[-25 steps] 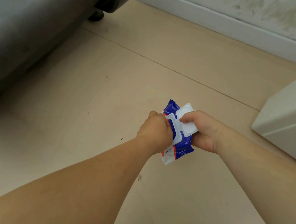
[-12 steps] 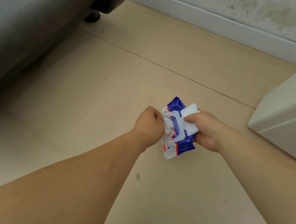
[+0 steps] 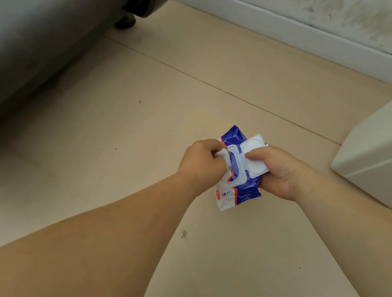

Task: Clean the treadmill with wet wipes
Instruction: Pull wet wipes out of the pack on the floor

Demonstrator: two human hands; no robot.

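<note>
Over the bare floor (image 3: 144,116), just right of the treadmill (image 3: 43,28), holds the pack of wet wipes (image 3: 241,191) in the air with the right hand (image 3: 276,176), fingers curled under the pack and thumb pressing the flipped-open white lid (image 3: 256,153) back. With the left hand (image 3: 201,159), pinches a white wipe (image 3: 224,155) at the opening, fingers closed tightly round it.

Differs clearly from one second ago: then only reaching into the opening, with no wipe to see; now draws a small bunch of wipe out toward the left (not yet free of the pack, as far as possible to judge).

Means no cleaning yet, only the preparing step nearly done. Probably needs one more pull to separate the sheet, then closing the lid and turning to the treadmill, well apart from both hands at the upper left. Cannot tell whether a second sheet follows the first.
</note>
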